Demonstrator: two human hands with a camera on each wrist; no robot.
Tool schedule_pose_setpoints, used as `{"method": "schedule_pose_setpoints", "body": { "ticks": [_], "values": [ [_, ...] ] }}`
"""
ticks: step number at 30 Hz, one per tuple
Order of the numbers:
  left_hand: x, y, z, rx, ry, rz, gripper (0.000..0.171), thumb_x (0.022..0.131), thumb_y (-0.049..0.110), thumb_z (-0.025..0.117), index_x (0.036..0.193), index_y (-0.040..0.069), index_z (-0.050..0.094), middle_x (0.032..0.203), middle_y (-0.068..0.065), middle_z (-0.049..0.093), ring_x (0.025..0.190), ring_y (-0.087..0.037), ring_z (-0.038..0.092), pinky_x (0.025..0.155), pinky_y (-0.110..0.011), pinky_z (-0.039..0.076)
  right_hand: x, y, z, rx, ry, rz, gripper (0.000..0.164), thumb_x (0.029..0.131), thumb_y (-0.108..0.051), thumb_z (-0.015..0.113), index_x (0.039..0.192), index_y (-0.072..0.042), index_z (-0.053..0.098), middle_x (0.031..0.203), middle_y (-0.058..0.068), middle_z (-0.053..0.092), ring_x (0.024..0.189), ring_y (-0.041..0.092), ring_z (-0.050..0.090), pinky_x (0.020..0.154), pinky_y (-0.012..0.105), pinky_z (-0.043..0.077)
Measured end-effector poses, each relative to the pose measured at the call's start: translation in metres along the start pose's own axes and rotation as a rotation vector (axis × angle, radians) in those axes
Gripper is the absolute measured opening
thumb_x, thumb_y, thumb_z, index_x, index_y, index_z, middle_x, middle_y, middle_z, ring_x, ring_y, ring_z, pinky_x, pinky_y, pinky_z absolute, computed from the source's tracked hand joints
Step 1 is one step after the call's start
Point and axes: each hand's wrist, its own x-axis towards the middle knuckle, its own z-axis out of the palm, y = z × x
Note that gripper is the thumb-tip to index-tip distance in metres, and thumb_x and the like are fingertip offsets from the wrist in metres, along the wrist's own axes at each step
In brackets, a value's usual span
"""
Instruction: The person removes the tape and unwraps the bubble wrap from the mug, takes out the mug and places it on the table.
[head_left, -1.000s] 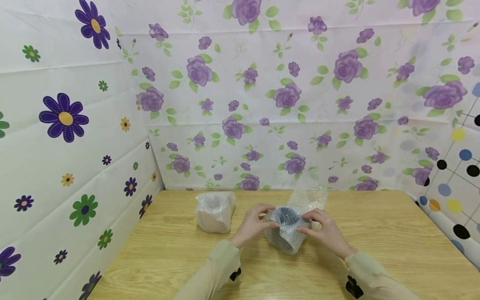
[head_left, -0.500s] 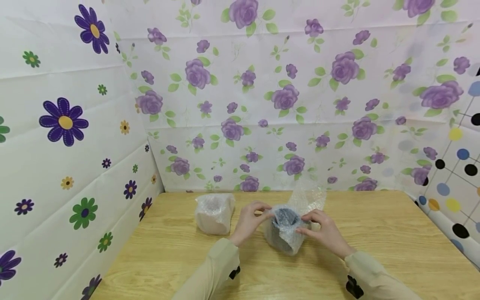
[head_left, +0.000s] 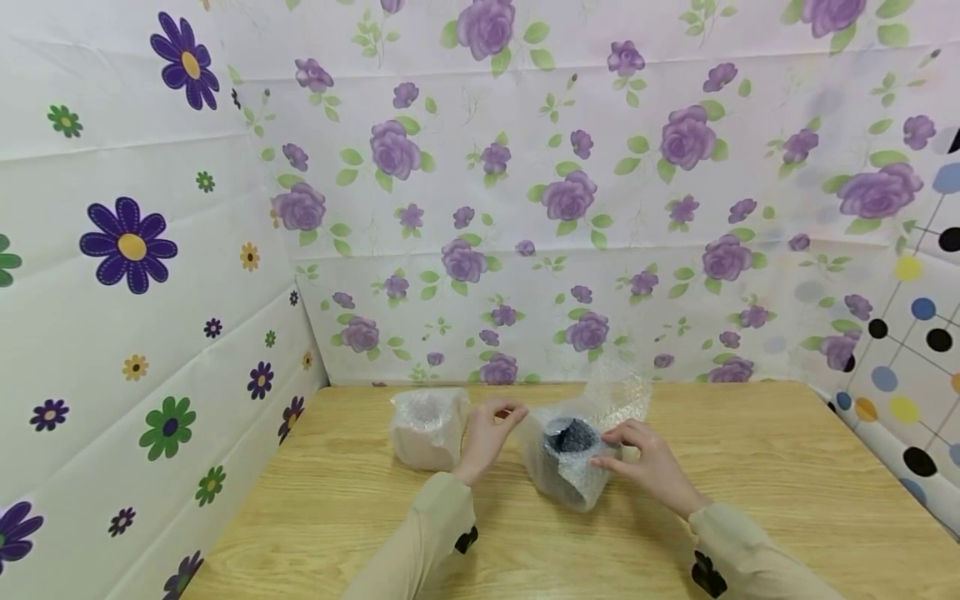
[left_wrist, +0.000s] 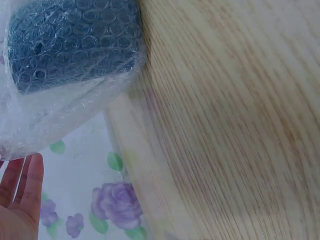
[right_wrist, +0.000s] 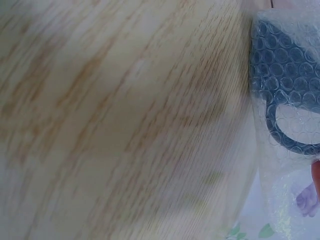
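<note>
A dark blue mug [head_left: 573,435] stands on the table, its mouth uncovered and bubble wrap [head_left: 536,446] around its sides. Through the plastic, the right wrist view shows the mug's handle [right_wrist: 280,132]. My left hand [head_left: 483,437] is left of the mug, pinching an edge of the wrap that is drawn out from the side. In the left wrist view, the fingers [left_wrist: 32,180] meet that edge; the thumb is hardly visible. My right hand [head_left: 651,467] grips the wrap at the mug's right rim, with only a fingertip [right_wrist: 316,175] showing in the right wrist view.
Another bubble-wrapped bundle [head_left: 427,429] sits to the left, close behind my left hand. A loose sheet end [head_left: 626,392] of the wrap spreads behind the mug towards the flowered backdrop [head_left: 450,208]. The wooden table [head_left: 750,467] extends to both sides.
My left hand has moved left from the mug's rim, drawing a flap of bubble wrap outward and uncovering more of the mouth. The right hand has stayed at the right rim.
</note>
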Motion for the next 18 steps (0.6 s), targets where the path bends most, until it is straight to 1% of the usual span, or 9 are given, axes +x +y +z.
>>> {"method": "schedule_pose_setpoints", "body": {
  "ticks": [2, 5, 8, 9, 12, 13, 16, 18],
  "values": [
    [0.000, -0.002, -0.001, -0.026, 0.018, 0.007, 0.022, 0.087, 0.022, 0.062, 0.091, 0.001, 0.069, 0.084, -0.001, 0.064, 0.073, -0.016, 0.057, 0.061, -0.028, 0.048, 0.000, 0.000, 0.000, 0.006, -0.004, 0.008, 0.025, 0.070, -0.029, 0.077, 0.089, -0.020, 0.064, 0.092, -0.012, 0.055, 0.084, 0.016, 0.054, 0.075, 0.036, 0.048],
    [0.001, -0.006, -0.003, -0.059, 0.042, -0.010, 0.021, 0.088, 0.020, 0.061, 0.089, 0.000, 0.068, 0.079, -0.002, 0.063, 0.068, -0.015, 0.056, 0.057, -0.026, 0.049, 0.000, 0.000, 0.001, 0.015, -0.006, 0.009, 0.024, 0.070, -0.029, 0.077, 0.089, -0.020, 0.064, 0.092, -0.012, 0.055, 0.084, 0.016, 0.054, 0.075, 0.037, 0.048],
    [0.004, -0.012, -0.004, -0.064, 0.068, -0.072, 0.016, 0.087, 0.014, 0.062, 0.087, -0.001, 0.068, 0.075, -0.004, 0.062, 0.064, -0.016, 0.055, 0.055, -0.027, 0.051, 0.000, 0.001, 0.002, 0.017, -0.004, 0.003, 0.024, 0.070, -0.028, 0.078, 0.088, -0.020, 0.064, 0.092, -0.012, 0.055, 0.084, 0.016, 0.054, 0.075, 0.037, 0.049],
    [0.006, -0.014, -0.004, -0.067, 0.072, -0.108, 0.016, 0.086, 0.013, 0.063, 0.087, -0.002, 0.068, 0.075, -0.005, 0.062, 0.064, -0.017, 0.055, 0.056, -0.029, 0.051, 0.000, 0.001, 0.002, 0.013, -0.001, -0.004, 0.023, 0.070, -0.028, 0.078, 0.088, -0.020, 0.064, 0.092, -0.011, 0.055, 0.084, 0.016, 0.054, 0.074, 0.037, 0.049],
    [0.008, -0.017, -0.005, -0.040, 0.089, -0.177, 0.015, 0.086, 0.012, 0.063, 0.086, -0.003, 0.068, 0.073, -0.007, 0.061, 0.064, -0.018, 0.055, 0.057, -0.031, 0.052, -0.001, 0.001, 0.002, 0.012, 0.004, -0.010, 0.024, 0.070, -0.026, 0.078, 0.088, -0.019, 0.064, 0.091, -0.011, 0.056, 0.084, 0.016, 0.054, 0.074, 0.037, 0.049],
    [0.008, -0.018, -0.006, -0.029, 0.091, -0.190, 0.016, 0.086, 0.012, 0.063, 0.086, -0.003, 0.067, 0.074, -0.006, 0.061, 0.064, -0.017, 0.055, 0.057, -0.030, 0.052, -0.001, 0.001, 0.002, 0.012, 0.005, -0.012, 0.024, 0.070, -0.026, 0.078, 0.088, -0.019, 0.064, 0.091, -0.010, 0.056, 0.084, 0.017, 0.054, 0.074, 0.037, 0.049],
    [0.007, -0.018, -0.008, 0.018, 0.093, -0.218, 0.015, 0.087, 0.012, 0.062, 0.087, -0.002, 0.067, 0.074, -0.006, 0.060, 0.066, -0.017, 0.055, 0.057, -0.027, 0.051, -0.001, 0.001, 0.001, 0.017, 0.005, -0.021, 0.023, 0.070, -0.024, 0.078, 0.088, -0.017, 0.065, 0.091, -0.008, 0.056, 0.084, 0.018, 0.054, 0.074, 0.038, 0.049],
    [0.007, -0.018, -0.009, 0.055, 0.096, -0.222, 0.014, 0.087, 0.011, 0.061, 0.086, -0.001, 0.067, 0.074, -0.005, 0.059, 0.067, -0.016, 0.055, 0.056, -0.025, 0.051, 0.000, 0.001, 0.001, 0.017, 0.006, -0.030, 0.023, 0.071, -0.024, 0.078, 0.088, -0.016, 0.065, 0.091, -0.006, 0.057, 0.084, 0.019, 0.054, 0.073, 0.039, 0.049]
  ]
}}
